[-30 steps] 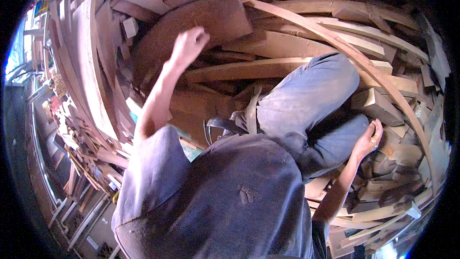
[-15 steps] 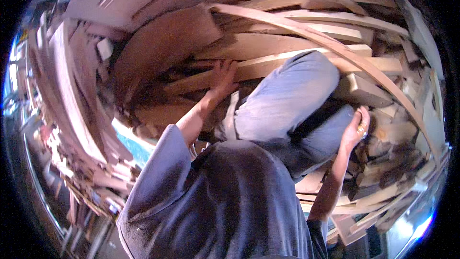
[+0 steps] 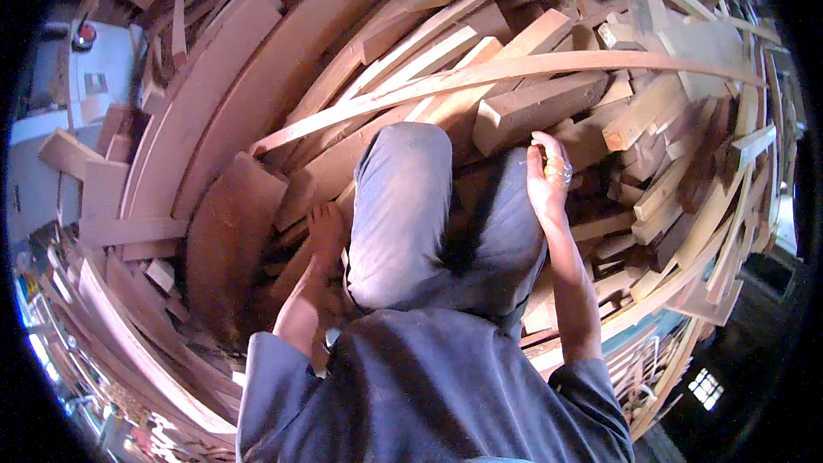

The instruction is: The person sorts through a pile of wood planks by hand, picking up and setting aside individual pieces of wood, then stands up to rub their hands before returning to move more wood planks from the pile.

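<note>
I am crouched on a big heap of wooden planks and offcuts, my knees in grey-blue trousers [image 3: 403, 206] in the middle of the view. My left hand [image 3: 326, 227] lies flat with the fingers apart on a brown plank [image 3: 231, 240] beside my left knee and holds nothing. My right hand [image 3: 547, 176], rings on its fingers, is raised by my right knee. Its loosely bent fingertips are at the lower edge of a thick short wooden block [image 3: 536, 107]. I see nothing in that hand.
A long thin curved strip [image 3: 514, 69] arches over the heap just beyond my knees. Broad boards [image 3: 206, 111] lean at the left, short blocks [image 3: 660, 189] are piled at the right. A white machine [image 3: 86, 69] stands at the far left.
My left hand has come down from the raised brown board to the plank beside my knee. My right hand has risen toward the thick block. The view has swung across the heap.
</note>
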A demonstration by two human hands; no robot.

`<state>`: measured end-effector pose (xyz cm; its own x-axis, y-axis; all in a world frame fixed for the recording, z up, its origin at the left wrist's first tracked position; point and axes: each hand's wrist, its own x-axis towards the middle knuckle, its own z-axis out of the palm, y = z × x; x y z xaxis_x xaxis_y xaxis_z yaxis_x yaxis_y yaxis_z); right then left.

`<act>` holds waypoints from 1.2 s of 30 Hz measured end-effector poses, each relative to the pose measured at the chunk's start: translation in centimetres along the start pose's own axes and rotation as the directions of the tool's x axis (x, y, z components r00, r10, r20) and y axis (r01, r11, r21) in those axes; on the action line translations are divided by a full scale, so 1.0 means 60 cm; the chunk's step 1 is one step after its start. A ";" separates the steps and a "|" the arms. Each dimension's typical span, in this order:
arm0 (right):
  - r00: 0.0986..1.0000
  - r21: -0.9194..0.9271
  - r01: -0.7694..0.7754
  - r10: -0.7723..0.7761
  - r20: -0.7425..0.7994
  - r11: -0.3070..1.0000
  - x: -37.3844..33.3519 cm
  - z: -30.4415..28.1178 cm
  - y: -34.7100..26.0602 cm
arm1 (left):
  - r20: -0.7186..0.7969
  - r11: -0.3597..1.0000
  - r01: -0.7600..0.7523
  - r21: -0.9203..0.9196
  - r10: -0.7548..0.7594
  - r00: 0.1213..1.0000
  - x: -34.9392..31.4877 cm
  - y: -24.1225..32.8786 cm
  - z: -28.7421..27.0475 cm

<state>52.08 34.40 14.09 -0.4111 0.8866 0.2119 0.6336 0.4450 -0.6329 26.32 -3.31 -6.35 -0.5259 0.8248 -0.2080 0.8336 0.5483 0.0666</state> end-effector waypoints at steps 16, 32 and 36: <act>0.999 0.160 -0.052 0.051 0.012 0.986 0.000 -0.009 0.001 | 0.065 0.981 -0.196 0.011 0.194 0.979 0.124 -0.140 -0.417; 0.984 0.245 0.020 0.025 -0.178 0.969 -0.016 -0.006 0.040 | -0.158 0.871 -0.286 0.399 0.373 0.914 0.071 -0.165 -0.978; 0.971 0.114 0.164 -0.140 -0.193 0.980 -0.030 -0.001 0.025 | -0.147 0.993 -0.034 -0.116 0.016 0.989 0.050 -0.088 -0.907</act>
<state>53.78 33.50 12.82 -0.3618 0.8229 0.4381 0.4782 0.5672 -0.6705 11.15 3.82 45.78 -0.5312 0.8450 -0.0611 0.8256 0.5325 0.1865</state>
